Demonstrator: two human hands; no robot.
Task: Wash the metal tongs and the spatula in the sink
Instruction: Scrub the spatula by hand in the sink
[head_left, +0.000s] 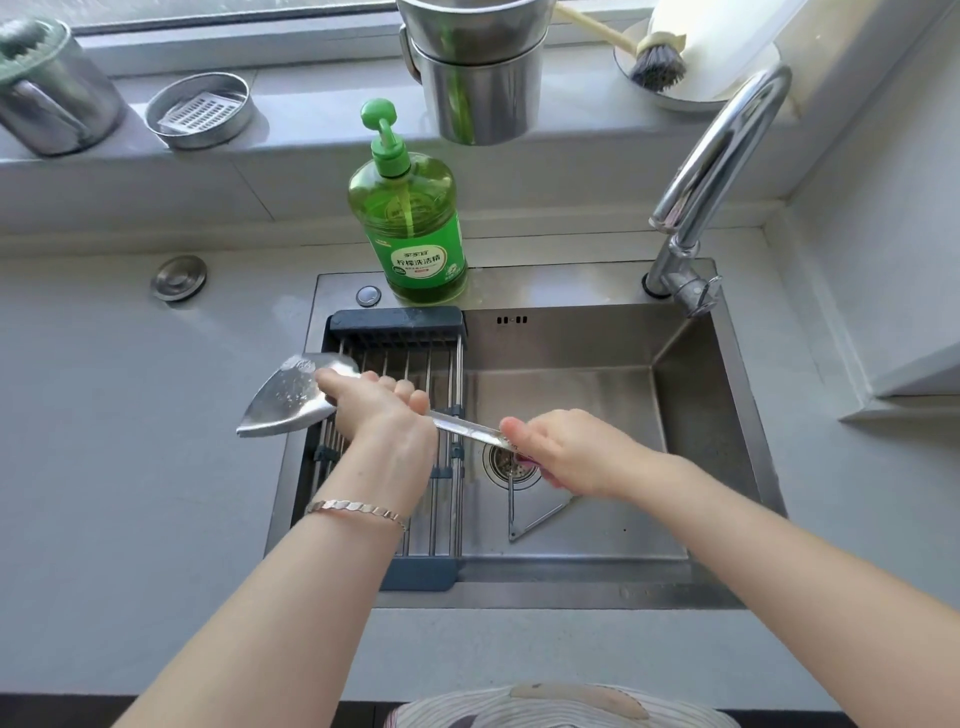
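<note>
Over the sink rack (397, 323), the left hand (382, 413) and right hand (563, 447) grip the spatula (291, 400), soap bottle (410, 228) behind.

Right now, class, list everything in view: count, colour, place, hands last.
spatula: one, silver, held across the sink
tongs: one, silver, apparently lying in the basin
soap bottle: one, green, behind sink
faucet: one, chrome, back right
drying rack: one, dark frame, sink's left side
stacked pots: two, silver, windowsill
mug: one, silver, sill's left end
round tin: one, silver, beside mug
dish brush: one, dark bristles, in white dish
left hand: one, grip near spatula blade
right hand: one, grip on handle end
</note>
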